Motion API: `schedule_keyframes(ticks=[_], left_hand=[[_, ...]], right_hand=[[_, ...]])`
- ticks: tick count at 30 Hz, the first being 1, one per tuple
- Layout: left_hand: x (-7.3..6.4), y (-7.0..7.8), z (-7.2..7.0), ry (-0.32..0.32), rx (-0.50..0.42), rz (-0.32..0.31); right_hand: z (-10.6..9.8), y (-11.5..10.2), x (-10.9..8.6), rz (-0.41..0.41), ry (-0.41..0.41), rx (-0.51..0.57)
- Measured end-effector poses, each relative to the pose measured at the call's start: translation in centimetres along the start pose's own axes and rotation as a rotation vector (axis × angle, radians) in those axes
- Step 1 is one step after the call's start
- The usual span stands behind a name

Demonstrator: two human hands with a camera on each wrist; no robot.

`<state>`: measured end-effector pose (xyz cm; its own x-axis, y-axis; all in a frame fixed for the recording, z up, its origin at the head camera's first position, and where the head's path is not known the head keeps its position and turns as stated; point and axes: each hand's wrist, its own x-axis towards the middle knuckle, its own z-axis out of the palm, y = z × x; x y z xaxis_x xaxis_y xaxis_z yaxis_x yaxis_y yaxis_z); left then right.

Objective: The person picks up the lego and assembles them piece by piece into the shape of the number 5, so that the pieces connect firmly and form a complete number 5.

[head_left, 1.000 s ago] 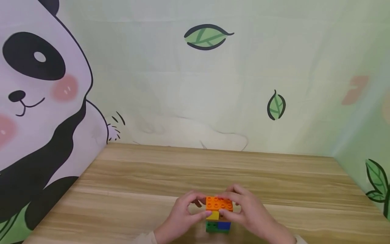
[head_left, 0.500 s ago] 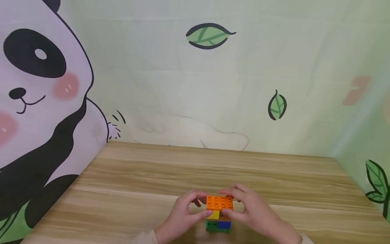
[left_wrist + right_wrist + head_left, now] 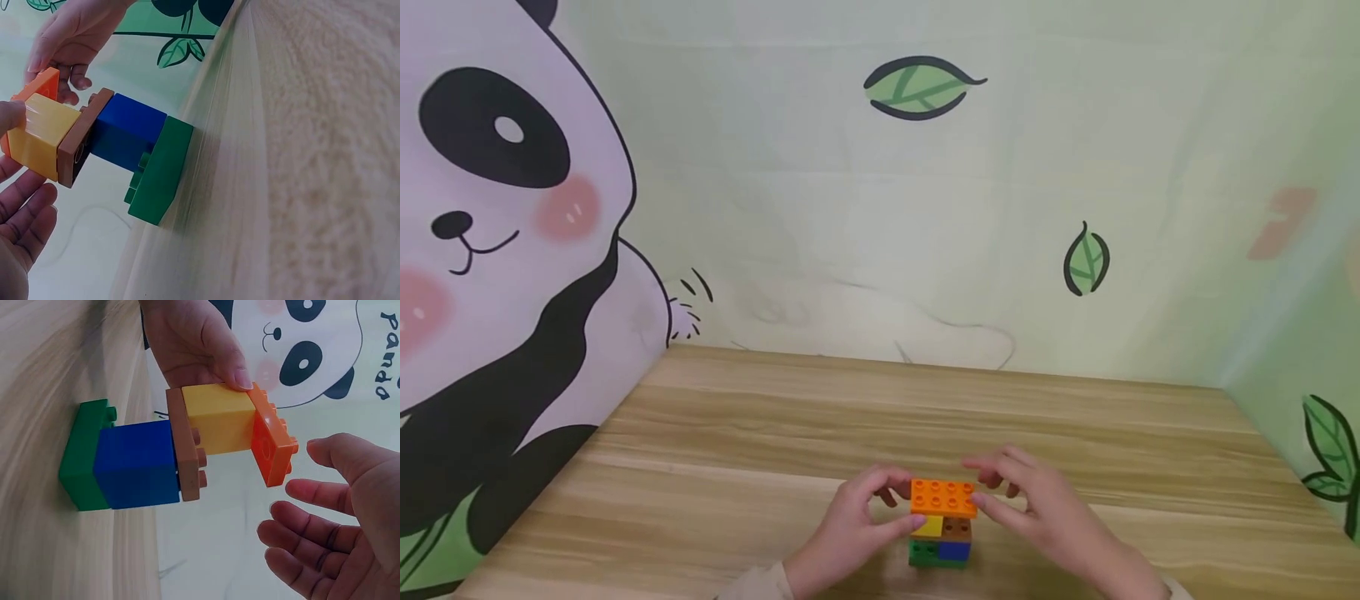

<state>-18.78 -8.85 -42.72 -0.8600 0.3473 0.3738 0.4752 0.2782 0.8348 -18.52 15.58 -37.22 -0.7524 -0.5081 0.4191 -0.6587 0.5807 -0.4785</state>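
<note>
A tower of toy building bricks stands on the table. Its base is a green brick, with a blue brick on one end. Over the blue lies a thin brown brick, then a yellow brick at its left side. A thin orange brick tops the yellow one, its right end overhanging. My left hand grips the yellow brick near its top, thumb in front and fingers behind. To the right of the orange brick, my right hand holds nothing, its fingers loosely bent and apart from it.
The wooden table runs back to a pale green cloth backdrop printed with leaves. A printed panda covers the left side. Another cloth side borders the table on the right.
My right hand has let go of the orange brick and moved off to the right. The left hand keeps its grip, and the tower stands as before.
</note>
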Motion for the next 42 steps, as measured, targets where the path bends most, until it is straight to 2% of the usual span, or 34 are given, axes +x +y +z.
schedule_keyframes(ticks=[5, 11, 17, 21, 25, 31, 34, 38, 42], left_hand=[[0.1, -0.1, 0.0, 0.005, 0.017, 0.023], [0.1, -0.2, 0.1, -0.004, 0.032, -0.007], [0.2, -0.5, 0.3, -0.018, 0.022, -0.008], [0.1, -0.5, 0.3, -0.007, 0.035, -0.003], [0.1, -0.4, 0.2, -0.002, 0.05, -0.008], [-0.1, -0.6, 0.1, 0.014, 0.066, 0.035], [0.0, -0.6, 0.2, 0.014, 0.068, 0.025], [0.0, -0.5, 0.2, 0.006, 0.06, -0.015], [0.0, -0.4, 0.2, 0.012, 0.052, -0.008]], right_hand=[[-0.2, 0.5, -0.4, 0.026, 0.0, 0.011], [-0.3, 0.7, -1.0, 0.045, -0.001, 0.01], [0.2, 1.0, -2.0, 0.153, -0.104, 0.084], [1.4, 1.7, -2.8, 0.135, -0.135, 0.124], [2.5, 2.1, -3.2, 0.152, -0.163, 0.168], [3.5, 2.2, -3.0, 0.277, -0.224, 0.236], [3.8, 2.2, -3.0, 0.299, -0.22, 0.238], [4.0, 2.3, -3.1, 0.281, -0.193, 0.241], [4.2, 2.5, -3.1, 0.289, -0.181, 0.268]])
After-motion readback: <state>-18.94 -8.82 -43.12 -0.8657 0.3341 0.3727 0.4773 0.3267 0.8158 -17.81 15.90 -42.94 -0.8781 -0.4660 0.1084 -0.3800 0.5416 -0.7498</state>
